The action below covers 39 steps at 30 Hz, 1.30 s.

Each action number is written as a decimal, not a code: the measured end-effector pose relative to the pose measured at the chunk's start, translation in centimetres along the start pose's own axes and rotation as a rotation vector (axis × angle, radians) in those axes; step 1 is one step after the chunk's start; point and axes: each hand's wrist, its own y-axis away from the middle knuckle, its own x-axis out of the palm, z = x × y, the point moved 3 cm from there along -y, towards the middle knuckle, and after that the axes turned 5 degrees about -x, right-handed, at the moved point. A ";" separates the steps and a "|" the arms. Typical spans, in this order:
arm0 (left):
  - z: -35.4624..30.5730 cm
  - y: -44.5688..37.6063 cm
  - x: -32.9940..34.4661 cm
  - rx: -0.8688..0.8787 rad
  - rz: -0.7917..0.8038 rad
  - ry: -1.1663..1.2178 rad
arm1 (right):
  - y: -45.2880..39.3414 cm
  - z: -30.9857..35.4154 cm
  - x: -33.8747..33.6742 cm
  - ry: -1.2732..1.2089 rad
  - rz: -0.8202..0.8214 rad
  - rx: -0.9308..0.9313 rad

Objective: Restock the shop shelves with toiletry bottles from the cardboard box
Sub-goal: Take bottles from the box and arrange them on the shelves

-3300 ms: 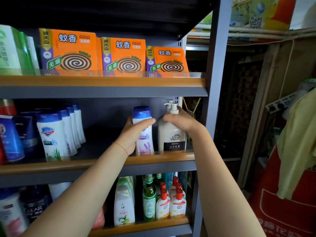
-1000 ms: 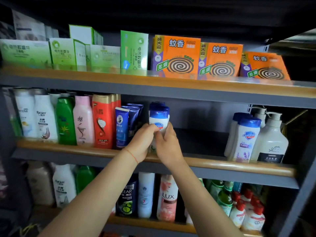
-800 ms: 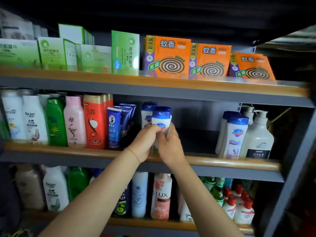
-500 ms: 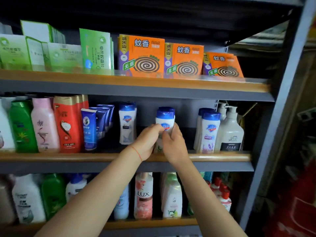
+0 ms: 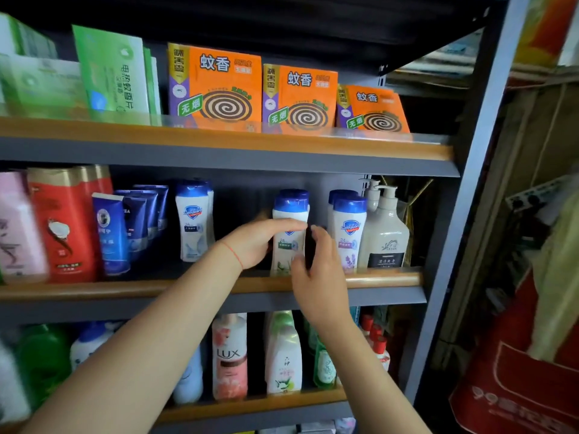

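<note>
Since the frame half a second back, the white bottle with blue cap (image 5: 289,227) has shifted right along the middle shelf (image 5: 380,278) and now stands just beside the two matching bottles (image 5: 348,233). View has also swung right.

Left hand (image 5: 258,242): grip wrapped round the bottle's waist, thumb across the front, fingers behind. Right hand (image 5: 316,270): fingers spread and blurred beside the bottle's lower right side, nothing held; contact with the bottle can't be confirmed. Red string on the left wrist.

Bottle is upright, base behind the shelf's wooden front lip. A second blue cap shows directly behind it. Pump bottles (image 5: 384,233), cream-coloured, sit at the shelf's right end. Further left on the same shelf: another white blue-capped bottle (image 5: 191,223), blue tubes (image 5: 110,233), red bottles (image 5: 64,223), a pink bottle (image 5: 17,227).

Upper shelf: three orange mosquito-coil boxes (image 5: 219,86) and green boxes (image 5: 112,70). Lower shelf: LUX bottle (image 5: 229,355), white-and-green bottle (image 5: 283,355), small red-capped bottles (image 5: 377,346). Cardboard box is out of view.
</note>
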 end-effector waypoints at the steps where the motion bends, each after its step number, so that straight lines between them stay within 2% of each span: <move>1: 0.0 -0.2 0.4 -0.005 0.023 0.006 | 0.5 -0.1 -0.2 0.048 -0.024 -0.059; 4: 0.2 -0.7 1.3 0.011 0.012 0.042 | 1.6 -0.6 -0.1 0.170 -0.009 -0.164; 8: 0.7 -1.1 2.4 0.035 -0.119 0.079 | 2.5 -1.4 -0.2 0.270 -0.008 -0.248; 15: 1.4 -1.8 3.2 0.039 -0.202 0.130 | 2.6 -1.9 -0.5 0.308 -0.028 -0.236; 19: 1.3 -1.8 3.4 0.040 -0.186 0.094 | 2.5 -1.9 -0.7 0.254 -0.040 -0.221; 23: 0.6 -0.4 2.1 0.103 -0.173 0.056 | 2.0 -0.3 -1.2 0.141 -0.136 -0.266; 24: 0.4 0.4 1.2 0.128 -0.210 0.035 | 1.9 0.4 -1.1 0.097 -0.155 -0.289; 26: 0.5 2.6 -1.5 0.199 -0.390 -0.015 | 1.5 2.0 -0.3 -0.006 -0.146 -0.324; 29: 1.0 5.9 -6.5 0.340 -0.767 0.028 | 0.1 4.7 3.0 -0.200 -0.007 -0.263; 31: 1.1 6.8 -9.1 0.329 -0.885 0.002 | -1.5 6.1 6.1 -0.345 0.146 -0.104; 33: 0.7 6.7 -10.7 0.258 -0.866 -0.008 | -3.4 7.1 8.9 -0.424 0.315 0.060; 35: 0.2 5.8 -12.1 0.181 -0.793 0.031 | -5.5 7.5 11.0 -0.425 0.445 0.148; 39: -0.3 4.1 -14.1 0.020 -0.734 0.021 | -8.7 6.2 14.3 -0.298 0.578 0.285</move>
